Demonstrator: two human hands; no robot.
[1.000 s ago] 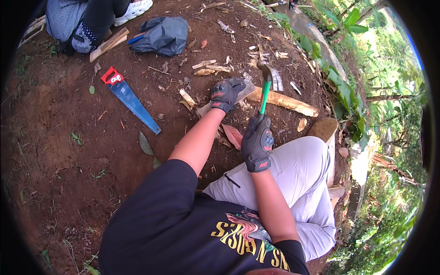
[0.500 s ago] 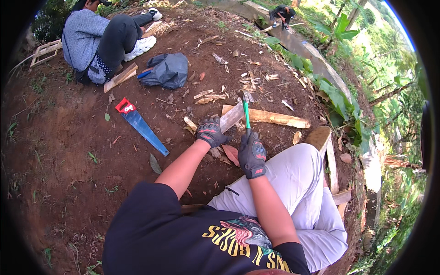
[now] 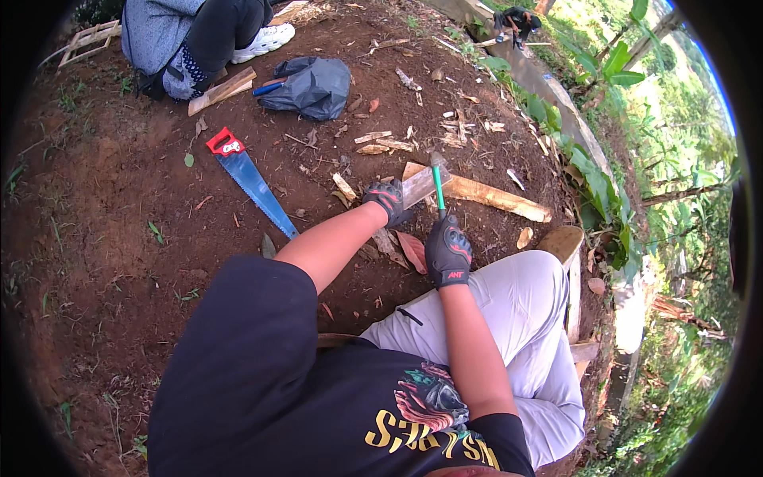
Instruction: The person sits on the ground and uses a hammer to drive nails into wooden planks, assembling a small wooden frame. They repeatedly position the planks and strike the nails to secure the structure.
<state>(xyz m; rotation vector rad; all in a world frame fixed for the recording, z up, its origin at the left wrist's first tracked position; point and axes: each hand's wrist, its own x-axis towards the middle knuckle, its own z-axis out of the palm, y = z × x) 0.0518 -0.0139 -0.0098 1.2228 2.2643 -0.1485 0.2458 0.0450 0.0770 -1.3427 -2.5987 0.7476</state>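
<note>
My left hand (image 3: pixel 385 200), in a dark glove with red marks, grips the near end of a short wooden board (image 3: pixel 418 188). The board's far end lies at a longer plank (image 3: pixel 501 200) on the soil. My gloved right hand (image 3: pixel 447 253) is closed round the grip of a hammer (image 3: pixel 439 188) with a green handle. The hammer's head is over the far end of the short board; whether it touches cannot be made out. Dry leaves and a reddish leaf (image 3: pixel 413 251) lie beneath my hands.
A handsaw (image 3: pixel 253 184) with a red handle lies to the left. Beyond it are a dark plastic bag (image 3: pixel 311 87), a wood piece (image 3: pixel 222 91) and a seated person (image 3: pixel 191 48). Wood scraps (image 3: pixel 385 143) litter the soil. Another person (image 3: pixel 518 25) crouches far off.
The view has shifted, so the scene sits further right and slightly higher. The hammer's head has come down a little toward the short board. Both hands keep their hold.
</note>
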